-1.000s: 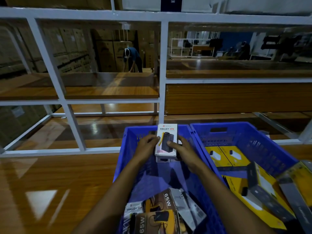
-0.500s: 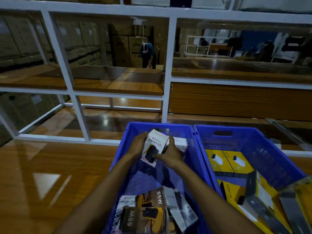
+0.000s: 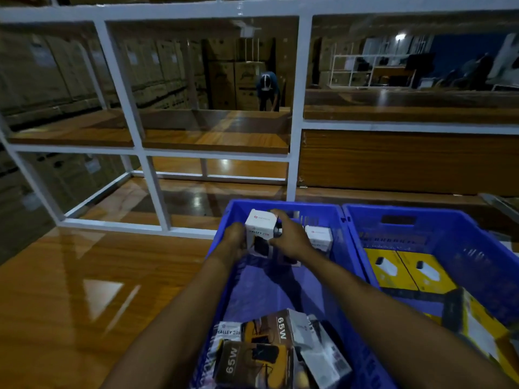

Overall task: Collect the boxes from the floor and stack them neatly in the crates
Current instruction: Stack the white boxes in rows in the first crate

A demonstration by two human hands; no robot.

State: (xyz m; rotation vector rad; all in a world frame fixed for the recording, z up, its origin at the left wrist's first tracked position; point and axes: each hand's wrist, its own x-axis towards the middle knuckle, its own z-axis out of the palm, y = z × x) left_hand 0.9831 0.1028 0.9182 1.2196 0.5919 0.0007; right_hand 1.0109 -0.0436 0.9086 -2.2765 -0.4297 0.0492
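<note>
**White Halley box (image 3: 259, 234) is tipping back upright in the left crate (image 3: 314, 210)**

You're holding it straighter than half a second ago, at the crate's far end. Your left hand (image 3: 235, 244) is gripping its left side, your right hand (image 3: 292, 240) is curling over its top and right edge. Another white box (image 3: 318, 237) is standing just right of it.

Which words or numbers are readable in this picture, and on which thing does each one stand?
"HALLEY 20K": held white box.
"HALLEY 20K": near white box.
"65W": upper brown box.
"65W": lower brown box.
Print on far white box: unreadable.
Background carton labels: blurred.
</note>
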